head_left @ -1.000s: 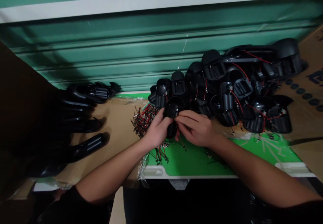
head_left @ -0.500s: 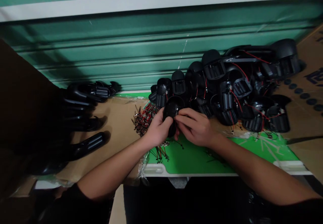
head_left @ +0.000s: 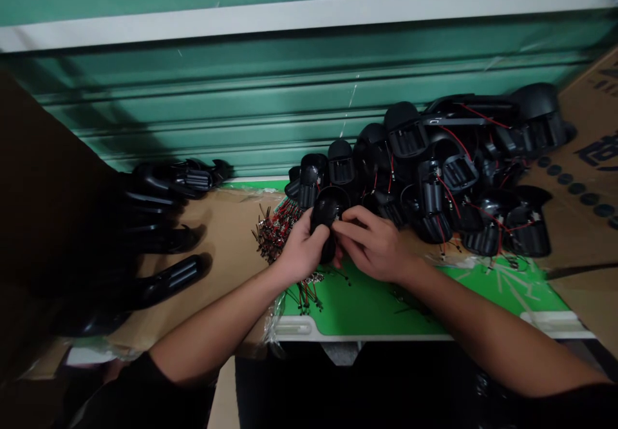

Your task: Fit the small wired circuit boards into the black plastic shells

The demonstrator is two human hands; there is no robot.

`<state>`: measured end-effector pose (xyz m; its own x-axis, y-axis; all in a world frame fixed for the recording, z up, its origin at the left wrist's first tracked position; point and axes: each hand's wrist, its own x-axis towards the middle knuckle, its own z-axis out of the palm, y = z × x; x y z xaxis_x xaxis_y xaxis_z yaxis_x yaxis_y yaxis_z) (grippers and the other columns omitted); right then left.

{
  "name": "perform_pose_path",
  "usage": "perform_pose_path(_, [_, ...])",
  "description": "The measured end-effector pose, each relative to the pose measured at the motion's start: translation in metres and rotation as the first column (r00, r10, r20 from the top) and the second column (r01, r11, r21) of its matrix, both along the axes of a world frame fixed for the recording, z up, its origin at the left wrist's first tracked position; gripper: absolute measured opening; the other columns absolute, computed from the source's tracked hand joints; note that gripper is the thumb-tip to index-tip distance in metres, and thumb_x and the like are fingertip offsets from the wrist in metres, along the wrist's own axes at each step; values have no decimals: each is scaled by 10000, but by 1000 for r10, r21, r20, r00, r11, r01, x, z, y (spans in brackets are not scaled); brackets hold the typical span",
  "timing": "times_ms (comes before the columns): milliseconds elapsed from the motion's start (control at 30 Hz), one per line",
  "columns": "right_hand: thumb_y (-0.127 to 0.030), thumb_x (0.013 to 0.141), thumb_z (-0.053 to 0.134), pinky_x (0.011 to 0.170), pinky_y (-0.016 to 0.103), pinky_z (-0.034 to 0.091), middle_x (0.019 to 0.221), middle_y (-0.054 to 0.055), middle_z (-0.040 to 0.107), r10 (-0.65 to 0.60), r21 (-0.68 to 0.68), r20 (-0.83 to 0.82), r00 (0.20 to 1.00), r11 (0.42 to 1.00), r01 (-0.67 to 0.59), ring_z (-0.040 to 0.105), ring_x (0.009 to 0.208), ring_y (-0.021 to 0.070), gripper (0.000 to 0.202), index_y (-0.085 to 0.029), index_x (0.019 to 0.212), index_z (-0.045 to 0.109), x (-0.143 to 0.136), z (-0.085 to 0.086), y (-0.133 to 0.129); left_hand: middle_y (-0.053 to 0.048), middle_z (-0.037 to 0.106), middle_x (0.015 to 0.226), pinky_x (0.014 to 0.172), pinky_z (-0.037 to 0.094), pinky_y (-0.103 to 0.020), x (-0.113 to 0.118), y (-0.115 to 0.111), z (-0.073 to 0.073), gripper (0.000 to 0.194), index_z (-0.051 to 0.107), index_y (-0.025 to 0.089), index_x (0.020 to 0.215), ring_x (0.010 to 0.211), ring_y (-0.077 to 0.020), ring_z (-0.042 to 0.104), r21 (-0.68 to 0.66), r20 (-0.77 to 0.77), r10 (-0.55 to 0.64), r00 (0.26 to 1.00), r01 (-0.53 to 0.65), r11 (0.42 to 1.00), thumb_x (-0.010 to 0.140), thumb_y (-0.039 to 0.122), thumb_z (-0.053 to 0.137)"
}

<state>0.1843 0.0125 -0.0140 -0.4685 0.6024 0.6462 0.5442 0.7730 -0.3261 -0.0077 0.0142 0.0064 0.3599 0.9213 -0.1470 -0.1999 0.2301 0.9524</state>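
Observation:
A glossy black plastic housing [head_left: 329, 205] is gripped in my left hand [head_left: 304, 245], with the thumb pressed on its near side. My right hand [head_left: 371, 242] is closed in a pinch against the right edge of that housing. Whatever lies between those fingertips is too small and too covered to make out. Just left of the housing, a heap of short red and black wires [head_left: 275, 230] with small metal ends spreads over the table; a few more wires [head_left: 309, 294] lie below my left hand.
Many black housings with battery-like slots and red wires [head_left: 434, 184] are piled at the right. More black housings [head_left: 168, 281] lie on cardboard [head_left: 217, 223] at the left. Cardboard box walls flank both sides. A green panel wall [head_left: 290, 107] rises behind the green tabletop [head_left: 367, 306].
The view has tilted slightly, so the scene sits a little lower. Both hands stay at the housing, with only a very slight shift of the right fingers.

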Motion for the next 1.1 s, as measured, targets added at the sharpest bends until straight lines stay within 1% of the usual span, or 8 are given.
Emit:
perform_pose_path(167, [-123,1018,590,772,338,585,1071,78,681,14,-118,-218,976,992,-40,687,904,178,310,-243,1267,731,0,10,2,-3,713,853,605,612,-294,-6,4,1,373,493,187,1146,606,-152,714,9,133,-12,991,11,1000,840,217,705])
perform_pose_path(300, [-124,990,621,773,360,569,994,65,687,-80,-161,-297,951,986,32,673,868,191,287,-220,1243,717,1,20,-1,-22,690,957,658,650,-316,-6,5,3,402,506,188,1144,689,-149,724,52,133,-11,991,4,999,897,338,784])
perform_pose_path(567, [-192,984,635,666,322,538,949,44,664,-159,-283,-315,936,957,67,654,796,180,187,-237,1157,687,0,22,-3,-3,698,788,485,626,-316,-5,5,7,424,528,191,1091,546,-166,690,12,26,34,999,-34,999,914,495,765])
perform_pose_path(700, [-248,1000,636,625,285,504,900,19,666,-205,-436,-307,929,898,54,630,721,148,91,-225,1087,651,-5,24,-5,-7,707,731,453,608,-305,-7,4,11,412,565,186,1039,503,-181,691,-1,-50,75,996,-75,997,888,501,783])
perform_pose_path(800, [-328,1020,639,621,273,472,804,-5,652,-150,-551,-251,956,835,-13,599,679,137,122,-213,980,634,-9,26,-6,16,676,676,466,606,-287,-7,4,8,402,588,188,1013,493,-172,682,7,-49,76,996,-76,997,869,494,804])
perform_pose_path(867, [-404,1037,626,621,273,457,775,-5,654,-116,-607,-229,966,793,-49,598,680,141,236,-207,907,615,-11,25,-5,17,684,715,487,611,-284,-6,4,4,425,601,204,1098,528,-171,695,-32,-7,29,1000,-30,999,883,520,788])
perform_pose_path(967, [-478,1017,654,604,271,443,786,2,651,-148,-647,-237,960,761,-43,602,687,148,295,-198,924,633,-11,22,-3,-10,730,879,533,622,-290,-6,2,-2,512,594,246,1306,631,-178,726,-60,32,-13,999,15,998,926,561,730])
perform_pose_path(1100, [-459,968,725,607,274,459,842,12,647,-163,-648,-283,945,759,-63,598,717,153,271,-195,950,668,-7,28,-2,-59,762,1024,678,651,-326,-10,0,-5,531,640,221,1369,864,-242,750,99,-53,-11,999,17,995,975,576,660])
